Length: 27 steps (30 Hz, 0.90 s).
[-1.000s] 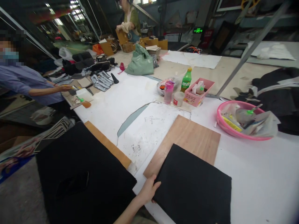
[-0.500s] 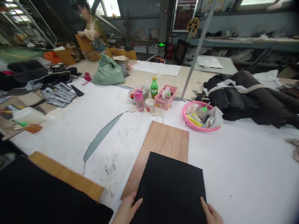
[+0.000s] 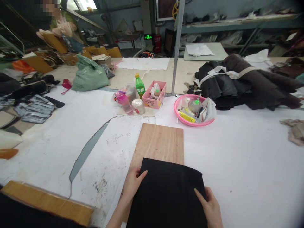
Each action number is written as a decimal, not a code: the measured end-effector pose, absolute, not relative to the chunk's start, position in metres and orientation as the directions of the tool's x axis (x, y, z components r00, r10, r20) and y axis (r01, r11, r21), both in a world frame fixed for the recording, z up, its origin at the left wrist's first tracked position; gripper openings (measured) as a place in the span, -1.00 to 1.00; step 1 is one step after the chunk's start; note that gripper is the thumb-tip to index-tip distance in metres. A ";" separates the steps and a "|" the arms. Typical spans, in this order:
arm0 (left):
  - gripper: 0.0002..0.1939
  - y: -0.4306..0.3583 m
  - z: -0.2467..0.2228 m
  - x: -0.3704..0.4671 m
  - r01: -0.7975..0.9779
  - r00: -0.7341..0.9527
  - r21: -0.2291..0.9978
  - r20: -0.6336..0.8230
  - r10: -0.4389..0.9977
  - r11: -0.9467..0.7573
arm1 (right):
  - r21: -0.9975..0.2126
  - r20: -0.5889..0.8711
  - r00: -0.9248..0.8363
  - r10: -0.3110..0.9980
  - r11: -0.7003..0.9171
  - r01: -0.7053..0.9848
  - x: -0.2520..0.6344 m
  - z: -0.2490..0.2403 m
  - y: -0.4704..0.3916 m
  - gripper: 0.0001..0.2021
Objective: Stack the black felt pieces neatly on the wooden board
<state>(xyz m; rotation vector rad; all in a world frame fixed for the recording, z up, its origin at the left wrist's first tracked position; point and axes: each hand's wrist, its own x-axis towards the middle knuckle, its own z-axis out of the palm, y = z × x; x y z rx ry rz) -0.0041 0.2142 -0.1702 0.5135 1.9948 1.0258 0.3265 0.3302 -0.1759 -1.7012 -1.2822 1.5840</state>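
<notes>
One left hand (image 3: 133, 182): pinching the left edge of a black, flat, four-sided panel of cloth-like material (image 3: 168, 196), with the thumb on top and the fingers tucked behind.
Right hand (image 3: 211, 204): gripping the opposite edge a little lower, likewise with the thumb on the face; likely to share the load and check any sag.
Black panel: held between the two hands, lapping over the near part of a light brown rectangular wooden board (image 3: 161, 141); curved at the far right corner, so apparently pliable. Resting on the board or just above it, not clear from this angle.
Wooden board: lying flat, straight ahead, probably as a firm base, on a wide white paper covering (image 3: 249, 164).
White paper covering: spread across the tabletop, presumably for cleanliness.
Pink round plastic basin (image 3: 199, 124): set beyond the board to the right, filled with small items, seemingly out of the way.
Pink rectangular box (image 3: 152, 104): standing beside a green yellow-capped plastic bottle (image 3: 139, 85), perhaps grouped to leave elbow room.
</notes>
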 end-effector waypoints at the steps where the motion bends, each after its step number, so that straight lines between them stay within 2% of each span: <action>1: -0.60 0.219 -0.168 -0.004 -0.034 -0.566 0.824 -0.483 0.668 0.566 | -0.845 -0.501 -0.125 0.856 -0.453 0.282 0.329 -0.175 0.329 -0.57; 6: -0.63 0.225 -0.150 -0.001 -0.188 -0.452 0.861 -0.503 0.737 0.472 | -0.852 -0.517 -0.198 0.833 -0.479 0.211 0.339 -0.174 0.326 -0.63; 11: -0.63 0.218 -0.139 0.001 -0.280 -0.423 0.860 -0.509 0.750 0.426 | -0.850 -0.526 -0.232 0.818 -0.497 0.172 0.339 -0.170 0.328 -0.74; 20: -0.73 0.210 -0.146 -0.001 -0.330 -0.430 0.840 -0.540 0.724 0.431 | -0.842 -0.539 -0.265 0.800 -0.522 0.136 0.336 -0.160 0.326 -0.81; 27: -0.72 0.210 -0.147 -0.004 -0.336 -0.426 0.831 -0.555 0.715 0.444 | -0.837 -0.544 -0.291 0.787 -0.534 0.119 0.338 -0.161 0.326 -0.85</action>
